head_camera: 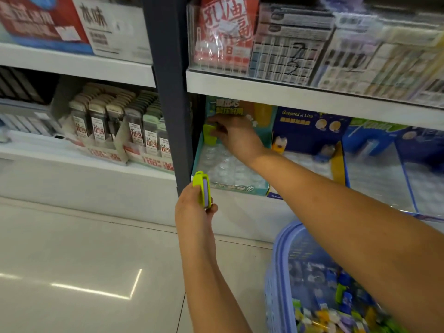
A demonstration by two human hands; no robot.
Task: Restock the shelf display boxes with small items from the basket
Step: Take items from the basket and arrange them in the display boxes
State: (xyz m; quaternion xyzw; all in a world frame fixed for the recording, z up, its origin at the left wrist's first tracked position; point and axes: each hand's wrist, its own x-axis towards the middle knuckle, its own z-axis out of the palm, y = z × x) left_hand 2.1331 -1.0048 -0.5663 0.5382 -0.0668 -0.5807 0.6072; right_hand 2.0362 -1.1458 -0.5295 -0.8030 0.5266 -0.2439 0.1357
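**A:** Head view first. What are the hands doing?

**B:** The right hand [231, 134] reaches far into the teal box [230, 186] on the low shelf [228, 212]. Its fingertips seem to pinch a green piece [208, 133] at the box's back left corner. The blur hides the exact grip.

**A:** Why so deep?

**B:** My guess is that the box is filled from the rear row forward. The clear tray [221, 164] under that wrist looks empty, so most of the slots are yet to fill.

**A:** And the left hand [192, 207]?

**B:** It is nearer the person and below the right hand, just in front of the box's left front corner. It grips a lime piece [203, 188] upright, its purple edge facing the camera, thumb on one side and fingers curled behind. I think it is held ready as the next one to go in, which would save a trip.

**A:** Where is the supply?

**B:** The basket [280, 246] sits on the floor under the right forearm, to the right of the left hand, with mixed small pieces in it. That puts it within easy reach of either hand.

**A:** Any risk?

**B:** The dark post [170, 92] stands just left of both hands, so the room at that corner looks tight. The blue box [310, 131] crowds in from the right of the right forearm.
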